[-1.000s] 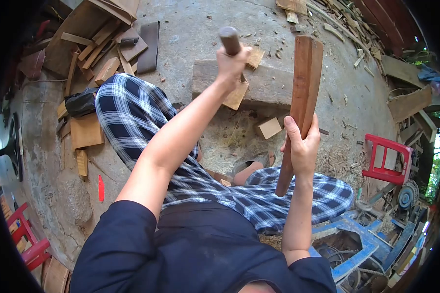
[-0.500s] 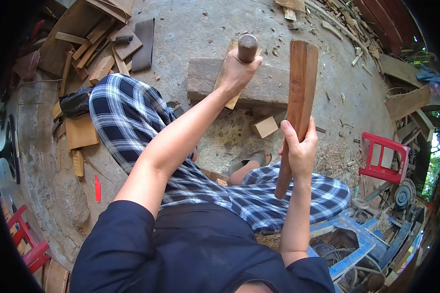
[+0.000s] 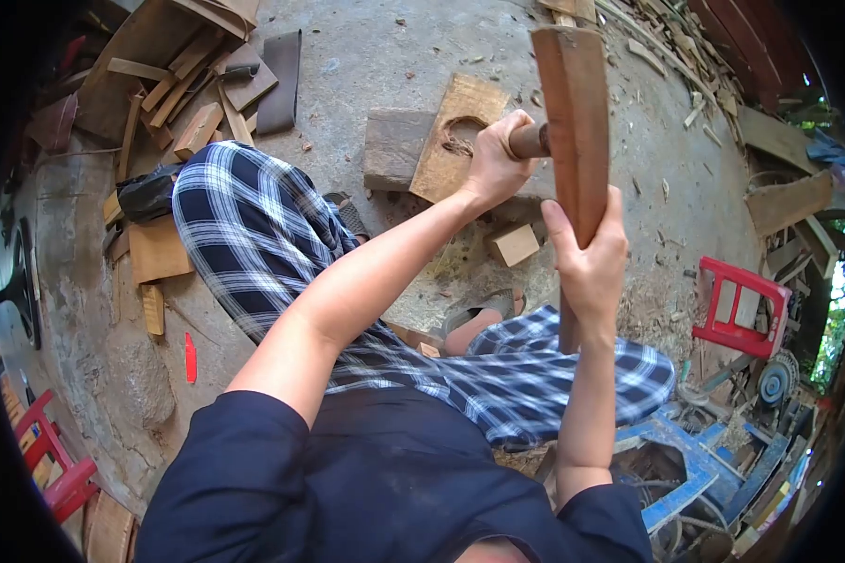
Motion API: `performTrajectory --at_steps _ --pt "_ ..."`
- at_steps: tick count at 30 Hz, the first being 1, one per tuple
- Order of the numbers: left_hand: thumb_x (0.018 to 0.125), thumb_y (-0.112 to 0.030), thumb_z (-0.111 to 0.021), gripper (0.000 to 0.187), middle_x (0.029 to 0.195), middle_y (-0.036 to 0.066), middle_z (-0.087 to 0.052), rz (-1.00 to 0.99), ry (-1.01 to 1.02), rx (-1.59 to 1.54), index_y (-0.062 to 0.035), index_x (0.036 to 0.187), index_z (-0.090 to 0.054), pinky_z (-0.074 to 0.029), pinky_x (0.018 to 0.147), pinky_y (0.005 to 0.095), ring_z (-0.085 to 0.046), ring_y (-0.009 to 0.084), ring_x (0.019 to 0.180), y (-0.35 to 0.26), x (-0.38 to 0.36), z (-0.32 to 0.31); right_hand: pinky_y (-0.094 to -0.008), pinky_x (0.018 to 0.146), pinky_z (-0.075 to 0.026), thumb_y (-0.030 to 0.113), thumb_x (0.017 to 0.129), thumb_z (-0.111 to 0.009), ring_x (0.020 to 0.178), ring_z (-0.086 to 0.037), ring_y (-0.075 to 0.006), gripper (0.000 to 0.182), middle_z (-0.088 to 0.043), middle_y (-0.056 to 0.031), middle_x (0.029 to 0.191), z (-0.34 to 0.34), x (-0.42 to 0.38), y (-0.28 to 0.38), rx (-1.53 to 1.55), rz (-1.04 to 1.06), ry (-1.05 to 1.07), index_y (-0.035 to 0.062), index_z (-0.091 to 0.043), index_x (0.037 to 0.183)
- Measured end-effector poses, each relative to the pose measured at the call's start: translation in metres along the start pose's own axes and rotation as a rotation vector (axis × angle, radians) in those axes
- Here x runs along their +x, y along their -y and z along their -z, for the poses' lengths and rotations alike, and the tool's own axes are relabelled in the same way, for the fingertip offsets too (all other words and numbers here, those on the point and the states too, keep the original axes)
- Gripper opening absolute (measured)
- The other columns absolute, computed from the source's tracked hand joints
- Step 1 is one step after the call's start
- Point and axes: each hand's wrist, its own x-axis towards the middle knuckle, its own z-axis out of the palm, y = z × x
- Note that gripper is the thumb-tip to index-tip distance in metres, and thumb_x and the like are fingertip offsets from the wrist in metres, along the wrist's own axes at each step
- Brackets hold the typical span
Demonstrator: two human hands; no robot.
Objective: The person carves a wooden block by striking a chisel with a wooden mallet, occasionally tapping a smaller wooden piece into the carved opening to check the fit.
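Fingers of the left hand [image 3: 502,161] closed round a round wooden handle [image 3: 530,141]; those of the right hand [image 3: 591,267] clamped on a long wooden bar [image 3: 577,122].
The right thumb lies along the bar's left side, the other fingers at its right; the bar stands roughly lengthwise in the view, its upper end well beyond the grip. The handle's end meets the bar's edge in the view; whether they touch cannot be told. A pale board [image 3: 437,174] lies aslant across a thick timber [image 3: 391,150] on the floor, beside the left hand; its rounded hollow [image 3: 462,134] contains brown, stringy shavings [image 3: 457,146]. A small wood block [image 3: 514,245] lies near the timber. Hand and bar hide part of the timber; the handle's far end is hidden. The red chair [image 3: 66,488] at lower left is cut off.
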Motion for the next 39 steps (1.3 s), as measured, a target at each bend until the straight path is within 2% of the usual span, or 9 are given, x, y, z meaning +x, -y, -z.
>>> performTrajectory --at_steps 6,9,10,14,15,18,28,34,39 --pt "0.075 -0.003 -0.071 0.019 0.086 0.016 -0.065 -0.004 0.039 0.118 -0.0048 0.089 -0.059 -0.051 0.072 0.0383 -0.064 0.0378 0.082 -0.005 -0.007 0.01 -0.0309 0.057 -0.051 0.023 0.092 -0.073 0.065 -0.065 -0.019 0.036 -0.067 -0.013 0.09 0.016 -0.009 0.024 0.354 -0.034 -0.134 0.0041 -0.05 0.112" --pt "0.074 -0.002 -0.071 0.019 0.087 0.015 -0.065 -0.005 0.056 0.111 -0.0053 0.089 -0.059 -0.051 0.073 0.0387 -0.064 0.0357 0.083 -0.004 -0.009 0.011 -0.0396 0.069 -0.055 0.028 0.091 -0.074 0.077 -0.072 -0.0314 0.041 -0.071 -0.0209 0.088 -0.004 -0.007 0.002 -0.012 0.005 -0.017 0.0029 -0.051 0.116" --pt "0.073 -0.001 -0.071 0.02 0.086 0.015 -0.065 0.002 0.066 0.103 -0.0054 0.089 -0.06 -0.051 0.073 0.0386 -0.064 0.0353 0.083 0.002 -0.013 0.012 -0.0416 0.074 -0.055 0.031 0.09 -0.074 0.082 -0.073 -0.0347 0.045 -0.071 -0.0217 0.09 0.001 -0.005 -0.003 0.093 -0.151 0.097 0.002 -0.053 0.116" --pt "0.077 -0.002 -0.072 0.018 0.083 0.009 -0.065 -0.035 0.209 0.037 -0.0067 0.09 -0.061 -0.049 0.071 0.0329 -0.063 0.0186 0.078 0.007 -0.008 0.026 -0.0405 0.075 -0.055 0.033 0.089 -0.076 0.083 -0.073 -0.0327 0.046 -0.072 -0.0203 0.091 0.001 -0.014 -0.005 0.093 -0.19 0.074 0.0006 -0.056 0.114" --pt "0.083 -0.002 -0.076 0.017 0.085 0.0 -0.063 0.015 0.172 0.013 -0.0054 0.092 -0.063 -0.049 0.072 0.028 -0.058 0.0108 0.076 0.005 -0.003 0.028 -0.0402 0.074 -0.055 0.034 0.089 -0.077 0.083 -0.073 -0.0322 0.046 -0.072 -0.0198 0.09 0.0 -0.015 -0.006 0.122 -0.205 0.056 0.0 -0.057 0.113" --pt "0.085 -0.004 -0.076 0.015 0.082 0.0 -0.062 0.398 0.051 -0.171 -0.0077 0.085 -0.062 -0.049 0.069 0.0296 -0.059 0.0094 0.074 -0.001 0.028 0.045 -0.0391 0.075 -0.055 0.035 0.088 -0.077 0.083 -0.073 -0.0307 0.047 -0.072 -0.0191 0.09 -0.002 -0.023 -0.009 0.138 -0.205 0.06 -0.0002 -0.057 0.114" --pt "0.084 -0.002 -0.076 0.017 0.079 -0.006 -0.055 0.329 0.085 -0.14 -0.0082 0.083 -0.06 -0.044 0.067 0.0254 -0.053 0.0041 0.073 -0.013 0.034 0.058 -0.0389 0.078 -0.055 0.031 0.087 -0.078 0.089 -0.073 -0.0312 0.048 -0.073 -0.0206 0.095 -0.003 -0.036 -0.004 0.176 -0.222 0.08 0.0002 -0.056 0.118" --pt "0.086 -0.008 -0.077 0.014 0.08 -0.004 -0.06 0.233 0.127 0.012 -0.0051 0.086 -0.063 -0.047 0.063 0.0264 -0.055 0.0045 0.073 -0.012 0.025 0.049 -0.0339 0.071 -0.053 0.029 0.088 -0.079 0.076 -0.068 -0.0219 0.047 -0.07 -0.0128 0.085 0.013 -0.032 0.008 0.184 -0.192 0.08 0.0009 -0.055 0.116" --pt "0.083 -0.005 -0.076 0.023 0.093 0.002 -0.067 0.108 0.206 0.105 -0.0057 0.103 -0.065 -0.051 0.078 0.029 -0.061 0.0106 0.086 -0.017 0.007 0.031 -0.0255 0.056 -0.048 0.023 0.092 -0.075 0.062 -0.058 -0.0112 0.042 -0.059 -0.0037 0.078 0.012 -0.026 0.013 0.366 0.072 -0.189 0.0005 -0.048 0.116"
